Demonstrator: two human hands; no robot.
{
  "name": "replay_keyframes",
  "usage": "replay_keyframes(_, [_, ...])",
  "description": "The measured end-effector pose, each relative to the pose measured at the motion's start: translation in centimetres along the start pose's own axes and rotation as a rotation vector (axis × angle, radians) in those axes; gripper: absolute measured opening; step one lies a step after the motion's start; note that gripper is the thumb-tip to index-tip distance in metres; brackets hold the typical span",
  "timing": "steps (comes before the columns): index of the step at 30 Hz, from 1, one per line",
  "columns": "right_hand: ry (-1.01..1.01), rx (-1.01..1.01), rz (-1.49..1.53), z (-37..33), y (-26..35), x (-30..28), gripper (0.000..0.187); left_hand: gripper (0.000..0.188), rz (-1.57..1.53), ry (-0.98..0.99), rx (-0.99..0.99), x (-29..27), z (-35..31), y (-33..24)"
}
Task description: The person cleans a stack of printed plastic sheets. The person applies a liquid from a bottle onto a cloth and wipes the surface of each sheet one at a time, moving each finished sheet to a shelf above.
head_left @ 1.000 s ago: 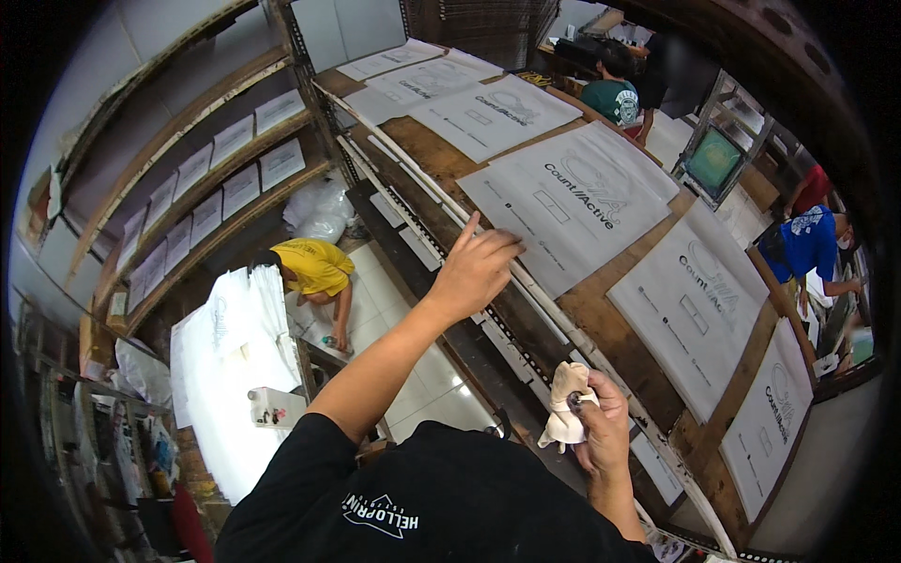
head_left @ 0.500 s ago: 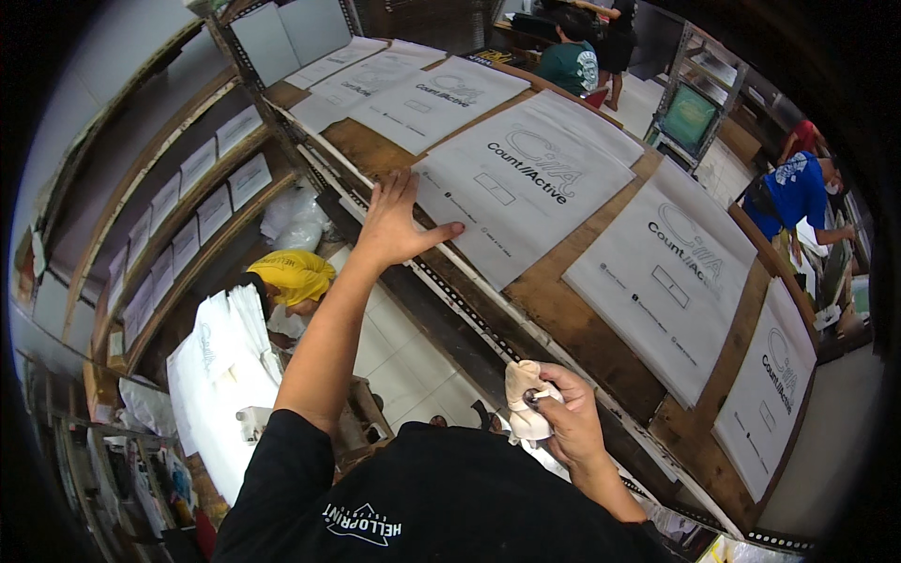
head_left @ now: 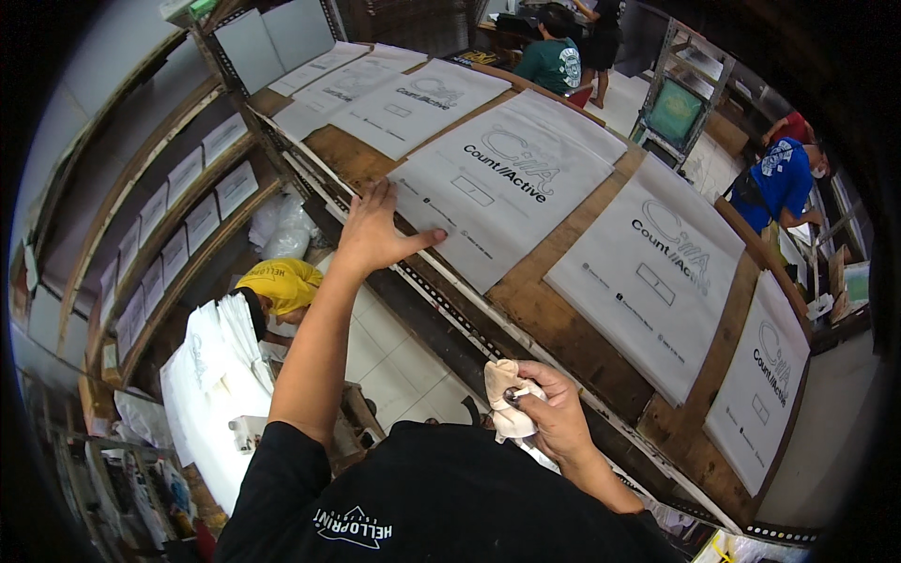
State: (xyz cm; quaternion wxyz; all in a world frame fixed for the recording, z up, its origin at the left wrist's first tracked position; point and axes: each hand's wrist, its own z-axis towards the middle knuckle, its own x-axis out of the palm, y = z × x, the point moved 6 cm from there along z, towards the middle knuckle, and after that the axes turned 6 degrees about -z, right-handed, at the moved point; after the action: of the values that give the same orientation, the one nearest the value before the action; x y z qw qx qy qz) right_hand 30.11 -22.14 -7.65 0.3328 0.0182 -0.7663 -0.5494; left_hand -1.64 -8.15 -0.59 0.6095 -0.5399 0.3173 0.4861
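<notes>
My left hand (head_left: 377,230) lies with its thumb stretched out and fingers extended on the near left corner of a white printed sheet (head_left: 441,202), which may be a flat bag. The sheet rests on a sloping brown wooden board (head_left: 540,296). Lower right, in front of my body, my right hand (head_left: 563,422) is closed around a bunched cream cloth (head_left: 503,380). A dark spot shows on the cloth by my thumb; what it is I cannot make out. Another printed white sheet (head_left: 648,328) lies to the right on the same board.
More printed sheets (head_left: 427,113) lie along the board, which has a perforated metal rail (head_left: 450,314) at its near edge. Shelves (head_left: 164,235) of white stacks stand left. Below, a person in a yellow head covering (head_left: 282,284) is beside white sheets (head_left: 211,375). Co-workers stand beyond the board.
The whole view has shifted slightly, so the board and sheets sit a little further left. My left hand keeps its place on the sheet, and my right hand still holds the cloth.
</notes>
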Motion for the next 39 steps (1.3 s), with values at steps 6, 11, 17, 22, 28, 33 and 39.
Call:
replay_keyframes(6, [0.032,0.013,0.001,0.7,0.0,0.4,0.037,0.135,-0.032,0.012,0.016,0.4,-0.1,0.4])
replay_keyframes(11, [0.081,0.009,-0.015,1.3,-0.3,1.1,0.041,0.139,-0.022,-0.045,-0.01,1.0,-0.5,1.2])
replay_keyframes(17, [0.124,0.029,-0.031,2.6,-0.4,2.4,0.039,0.118,-0.239,-0.426,0.136,-1.9,-6.9,1.0])
replay_keyframes(22, [0.154,0.064,-0.056,4.3,-1.7,4.5,0.038,0.063,-0.43,-0.408,0.065,0.3,-21.5,4.6])
replay_keyframes(28, [0.161,0.09,-0.131,6.8,-3.7,6.8,0.036,0.035,-0.71,-0.343,-0.802,9.0,-37.5,11.7])
replay_keyframes(33, [0.234,0.088,-0.207,9.2,-5.8,10.0,0.041,0.048,-0.625,-0.923,-1.164,8.8,-48.2,17.9])
replay_keyframes(39, [0.393,0.144,-0.294,8.9,-6.1,14.3,0.038,0.095,0.086,-1.279,-1.301,4.5,-56.1,22.3])
